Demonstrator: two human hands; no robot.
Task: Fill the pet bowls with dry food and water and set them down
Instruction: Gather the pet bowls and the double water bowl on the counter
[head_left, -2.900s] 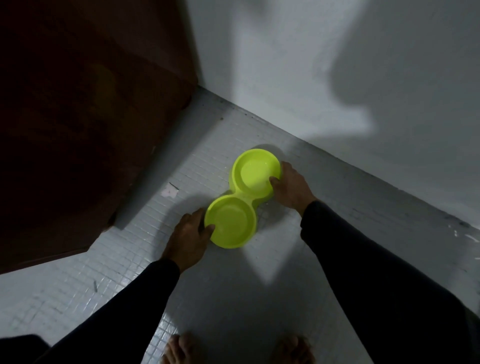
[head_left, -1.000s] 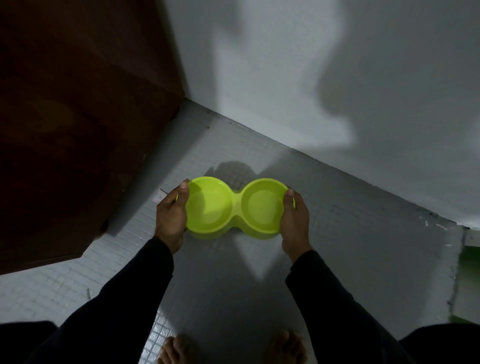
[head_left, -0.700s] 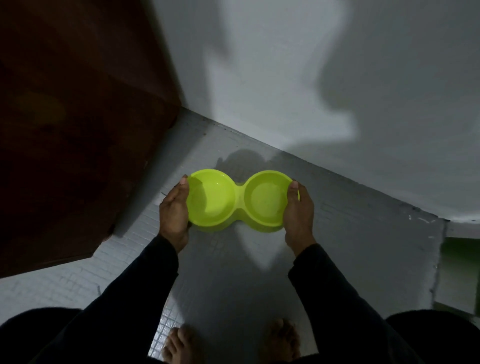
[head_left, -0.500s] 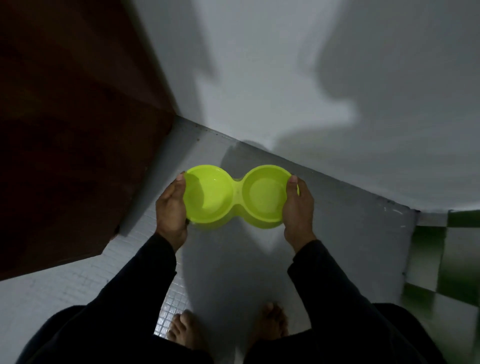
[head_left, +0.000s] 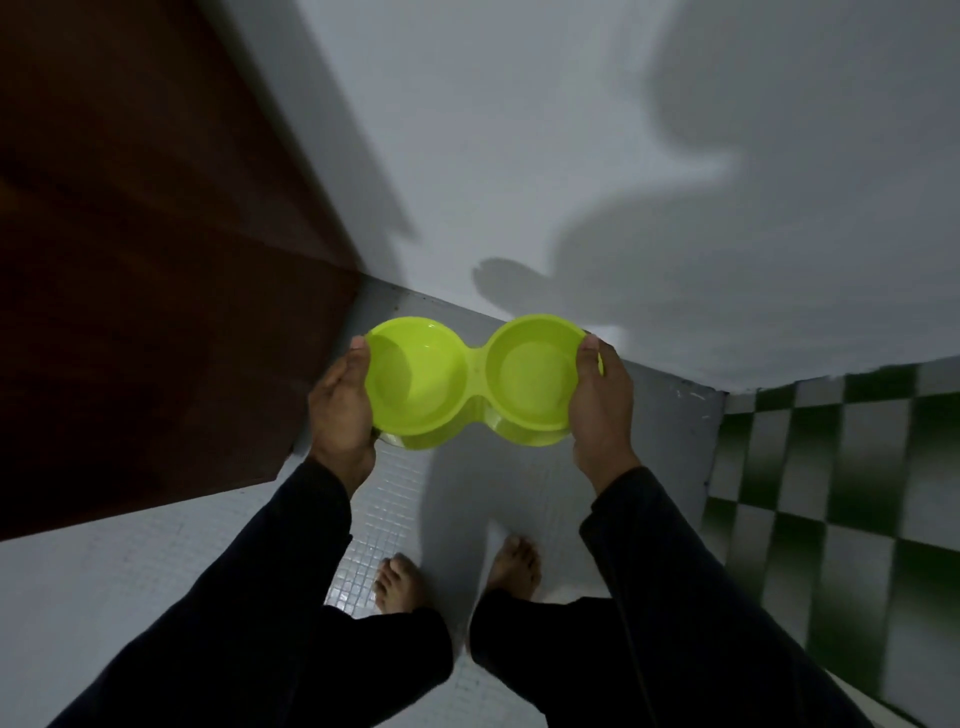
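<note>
A lime-green double pet bowl (head_left: 475, 382), two round dishes joined in the middle, is held level in the air above the floor. Both dishes look empty. My left hand (head_left: 340, 410) grips its left end, thumb on the rim and fingers underneath. My right hand (head_left: 602, 405) grips the right end the same way. The bowl's underside is hidden.
A dark brown wooden door (head_left: 145, 270) stands at the left. A plain pale wall (head_left: 571, 156) is straight ahead. The floor (head_left: 395, 499) has small white mosaic tiles, and green-and-white checkered tiles (head_left: 831, 493) begin at the right. My bare feet (head_left: 452, 577) show below the bowl.
Both hands picked the bowl up off the floor by the wall, turned it sideways and raised it. The view rose as I stood up, bringing the checkered tiles into sight.
</note>
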